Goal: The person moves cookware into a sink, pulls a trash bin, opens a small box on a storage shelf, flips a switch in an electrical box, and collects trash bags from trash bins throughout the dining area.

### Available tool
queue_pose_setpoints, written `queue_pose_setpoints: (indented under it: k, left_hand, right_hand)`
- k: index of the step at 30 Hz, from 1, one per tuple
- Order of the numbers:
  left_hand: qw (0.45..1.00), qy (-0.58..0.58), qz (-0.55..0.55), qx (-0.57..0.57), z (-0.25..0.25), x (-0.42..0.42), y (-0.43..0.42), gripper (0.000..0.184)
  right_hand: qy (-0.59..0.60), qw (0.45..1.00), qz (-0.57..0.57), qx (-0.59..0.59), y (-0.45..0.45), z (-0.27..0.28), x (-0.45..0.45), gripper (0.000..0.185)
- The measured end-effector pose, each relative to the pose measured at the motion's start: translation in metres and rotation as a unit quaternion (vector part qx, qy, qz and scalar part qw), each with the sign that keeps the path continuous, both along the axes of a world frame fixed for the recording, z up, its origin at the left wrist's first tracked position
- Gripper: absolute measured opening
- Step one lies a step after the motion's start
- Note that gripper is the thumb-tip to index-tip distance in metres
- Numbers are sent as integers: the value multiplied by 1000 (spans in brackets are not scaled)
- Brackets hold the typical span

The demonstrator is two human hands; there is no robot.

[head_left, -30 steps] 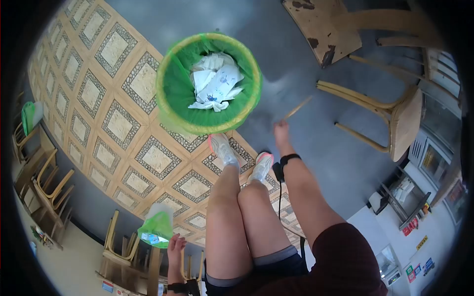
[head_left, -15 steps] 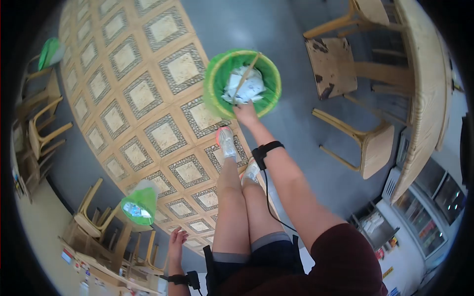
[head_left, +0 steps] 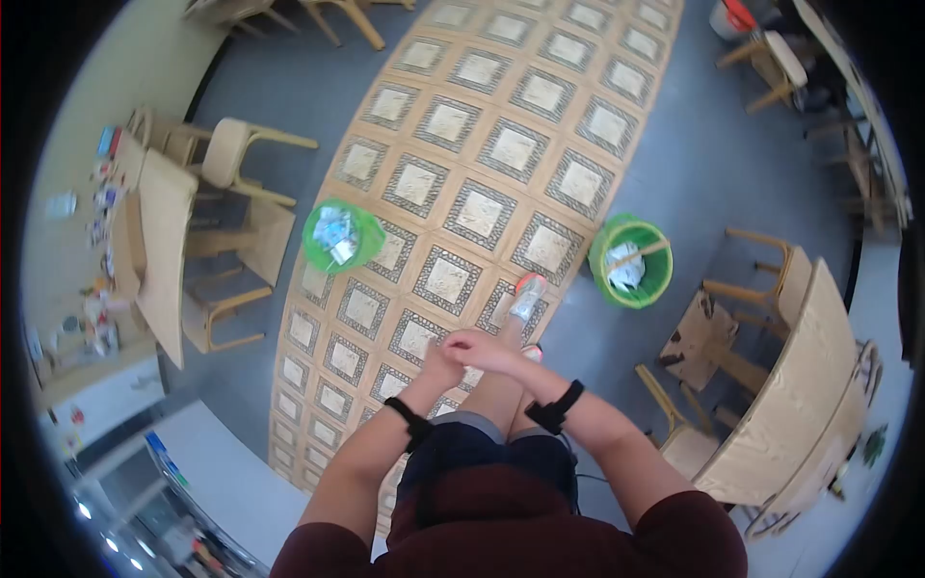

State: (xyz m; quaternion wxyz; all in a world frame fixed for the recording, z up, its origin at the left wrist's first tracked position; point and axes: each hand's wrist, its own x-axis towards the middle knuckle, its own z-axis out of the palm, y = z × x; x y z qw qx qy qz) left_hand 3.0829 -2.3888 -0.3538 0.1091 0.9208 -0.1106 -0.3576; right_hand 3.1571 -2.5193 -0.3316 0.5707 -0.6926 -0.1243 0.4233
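Observation:
My left hand [head_left: 442, 366] and my right hand [head_left: 485, 351] meet in front of my legs. The right hand's fingers are bent and pressed together against the left; whatever lies between them is too small to make out. The left hand's fingers are mostly hidden. To the right, a green-lined bin [head_left: 663, 279] holds white crumpled paper [head_left: 625, 274], and a thin wooden stick [head_left: 644, 254] lies across its top. On the left side stands a second bin with a green bag [head_left: 367, 240], with white and blue waste [head_left: 335, 234] inside.
Wooden chairs [head_left: 227, 151] and a table [head_left: 166, 226] stand at the left. At the right are a long wooden table [head_left: 790, 405], more chairs [head_left: 794, 281] and a stool with worn patches [head_left: 700, 339]. A patterned tile strip [head_left: 447, 276] runs between grey floor areas.
The view has swung toward the left bin. My right hand has let go of the stick, which now rests in the right bin, and has come back to meet my left hand.

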Motion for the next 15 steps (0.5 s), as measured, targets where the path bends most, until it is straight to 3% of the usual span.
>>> queue_pose_setpoints:
  k: [2, 5, 8, 11, 13, 15]
  left_hand:
    - [1000, 24, -10, 6, 5, -1, -3, 34]
    - [999, 31, -25, 15, 26, 8, 23, 34]
    - [999, 28, -27, 17, 44, 11, 72, 35]
    - [999, 18, -37, 12, 50, 16, 121, 36]
    - [998, 30, -60, 15, 40, 38, 138, 37]
    - [986, 121, -101, 50, 39, 66, 176, 38]
  right_hand:
    - [-207, 961, 34, -183, 44, 10, -21, 26]
    - [-136, 966, 55, -215, 82, 37, -21, 27]
    - [-191, 977, 22, -88, 121, 44, -33, 25]
    - [-96, 982, 102, -125, 161, 51, 0, 25]
    - [-153, 967, 85, -187, 190, 12, 16, 25]
    - [-197, 948, 69, -241, 222, -46, 38, 24]
